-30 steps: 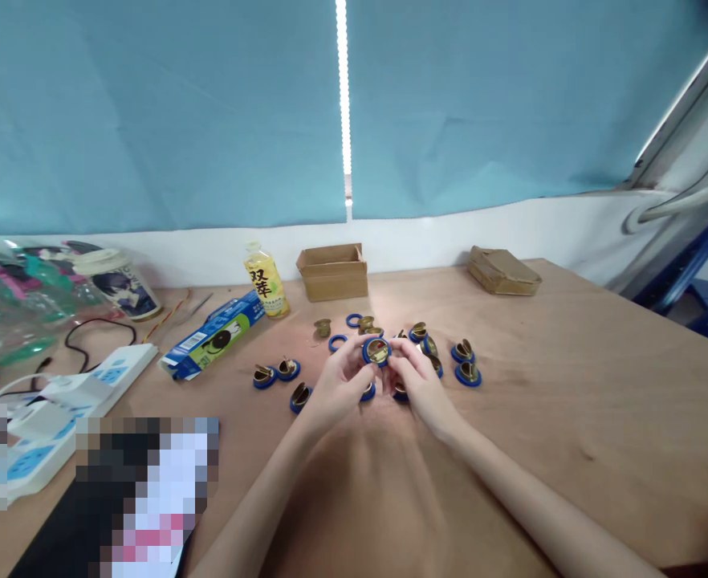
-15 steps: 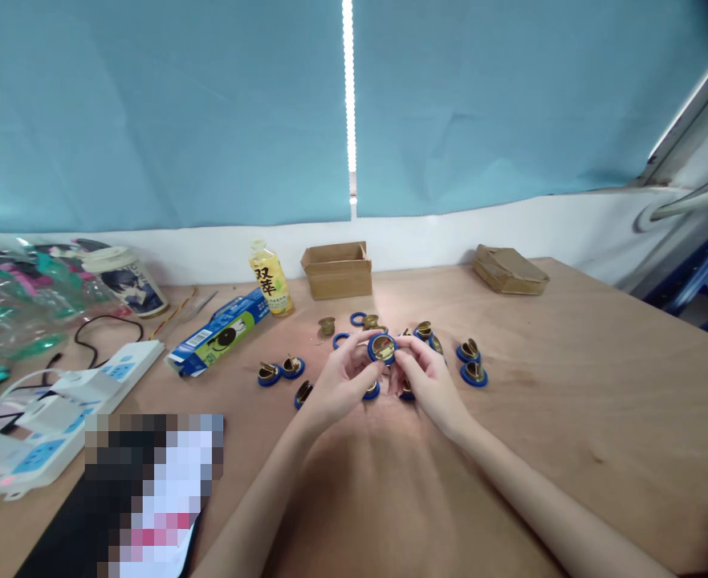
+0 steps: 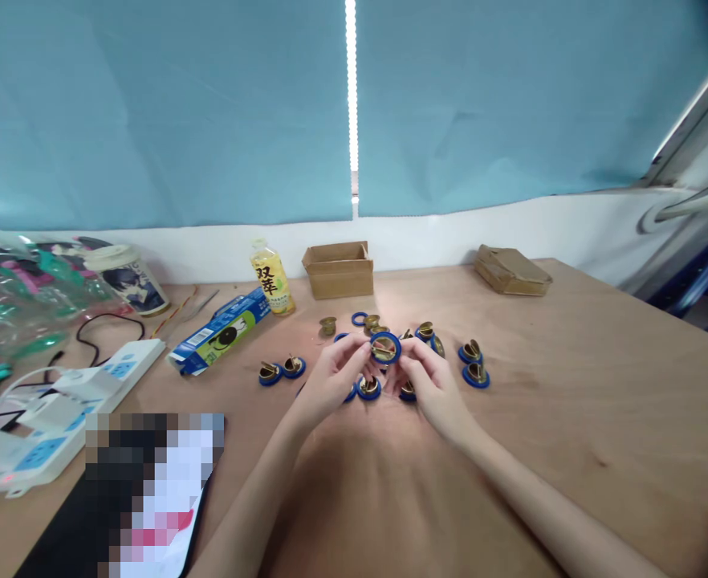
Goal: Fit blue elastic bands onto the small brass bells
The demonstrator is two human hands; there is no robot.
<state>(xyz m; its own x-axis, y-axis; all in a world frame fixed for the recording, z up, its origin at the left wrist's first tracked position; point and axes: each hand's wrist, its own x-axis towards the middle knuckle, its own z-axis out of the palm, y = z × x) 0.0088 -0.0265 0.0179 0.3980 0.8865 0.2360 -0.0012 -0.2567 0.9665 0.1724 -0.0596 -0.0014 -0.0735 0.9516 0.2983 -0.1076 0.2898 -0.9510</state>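
Observation:
Over the middle of the table I hold a round brass-coloured fitting (image 3: 385, 348) with a blue ring around its rim, its round face tilted toward me. My left hand (image 3: 328, 377) pinches its left edge between thumb and fingers. The right edge is gripped by my right hand (image 3: 435, 385), thumb and fingertips closed on it. Beneath my hands sits a similar fitting (image 3: 369, 388), partly hidden, and another (image 3: 408, 391) is by the right fingers. A pair of fittings (image 3: 476, 374) stands to the right, with another pair (image 3: 270, 373) on the left. Several have raised flaps.
Behind my hands lie a loose blue ring (image 3: 360, 319) and a bare brass piece (image 3: 328, 324). An open cardboard box (image 3: 340, 277), a yellow drink bottle (image 3: 273, 281) and a blue-green carton (image 3: 218, 333) stand beyond. A power strip (image 3: 71, 421) and a blurred-out dark device (image 3: 119, 498) occupy the left.
The held fitting has turned in my fingers, so its blue rim faces me more fully. My left thumb and fingers have shifted to its left edge, uncovering the fitting beneath.

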